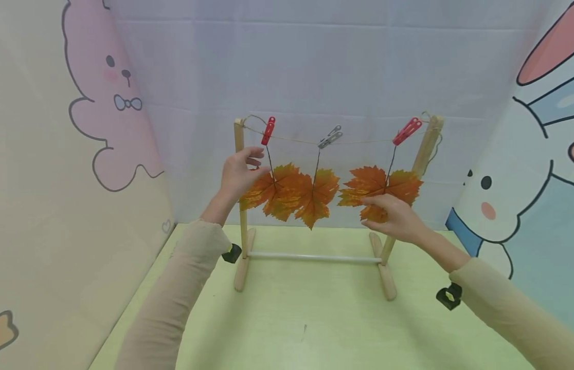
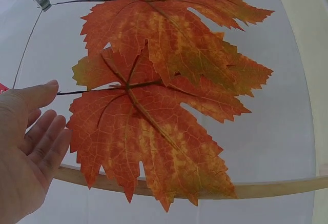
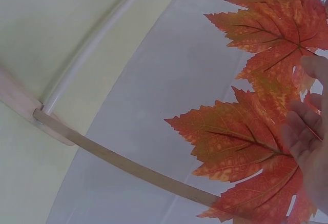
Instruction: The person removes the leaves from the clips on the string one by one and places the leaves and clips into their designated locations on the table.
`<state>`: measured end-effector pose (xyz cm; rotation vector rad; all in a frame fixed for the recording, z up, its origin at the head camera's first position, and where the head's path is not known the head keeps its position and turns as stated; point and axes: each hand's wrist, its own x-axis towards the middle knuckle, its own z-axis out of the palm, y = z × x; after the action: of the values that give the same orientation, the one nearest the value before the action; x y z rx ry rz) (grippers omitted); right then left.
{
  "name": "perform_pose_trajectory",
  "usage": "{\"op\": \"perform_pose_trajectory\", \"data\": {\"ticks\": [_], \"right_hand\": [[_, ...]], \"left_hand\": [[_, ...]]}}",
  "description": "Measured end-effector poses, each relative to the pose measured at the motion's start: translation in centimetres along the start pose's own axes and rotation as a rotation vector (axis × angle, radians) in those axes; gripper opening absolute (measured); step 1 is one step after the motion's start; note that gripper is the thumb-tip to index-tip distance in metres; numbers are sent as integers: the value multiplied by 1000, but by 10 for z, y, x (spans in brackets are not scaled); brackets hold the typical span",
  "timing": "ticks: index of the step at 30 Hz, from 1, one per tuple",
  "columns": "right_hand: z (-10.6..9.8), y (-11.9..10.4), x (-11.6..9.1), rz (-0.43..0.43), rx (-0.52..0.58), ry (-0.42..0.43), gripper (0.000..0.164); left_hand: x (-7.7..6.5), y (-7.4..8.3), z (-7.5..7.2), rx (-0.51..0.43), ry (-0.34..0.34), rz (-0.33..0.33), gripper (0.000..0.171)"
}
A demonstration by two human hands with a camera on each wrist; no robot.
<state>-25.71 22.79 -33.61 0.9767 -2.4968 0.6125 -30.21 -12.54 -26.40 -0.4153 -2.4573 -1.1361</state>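
Three orange-yellow artificial maple leaves hang by dark stems from a thin string: a left leaf (image 1: 274, 192), a middle leaf (image 1: 318, 192) and a right leaf (image 1: 402, 185). A red clothespin (image 1: 268, 131) holds the left one, a grey clothespin (image 1: 330, 137) the middle one, and another red clothespin (image 1: 407, 132) the right one. My left hand (image 1: 238, 174) is beside the left leaf's stem, thumb and fingers apart; in the left wrist view its thumb (image 2: 43, 94) overlaps the stem's end. In front of the right leaf, my right hand (image 1: 398, 218) has its fingers parted, gripping nothing.
The string runs between two wooden posts (image 1: 426, 146) on feet, joined low down by a white rod (image 1: 315, 257). This frame stands on a pale green table (image 1: 287, 313). Behind hangs a white cloth (image 1: 305, 67); cartoon-printed panels (image 1: 60, 205) flank both sides.
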Motion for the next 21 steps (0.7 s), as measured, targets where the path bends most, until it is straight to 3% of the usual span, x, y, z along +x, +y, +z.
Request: {"op": "perform_pose_trajectory", "data": {"ticks": [9, 17, 21], "right_hand": [[-5, -9, 19, -60, 10, 29, 45], [-24, -29, 53, -128, 58, 123, 46], [-30, -38, 68, -160, 75, 124, 45]], "left_hand": [[4, 3, 7, -32, 4, -8, 36], [6, 4, 12, -7, 36, 5, 28], [8, 4, 14, -20, 60, 15, 26]]}}
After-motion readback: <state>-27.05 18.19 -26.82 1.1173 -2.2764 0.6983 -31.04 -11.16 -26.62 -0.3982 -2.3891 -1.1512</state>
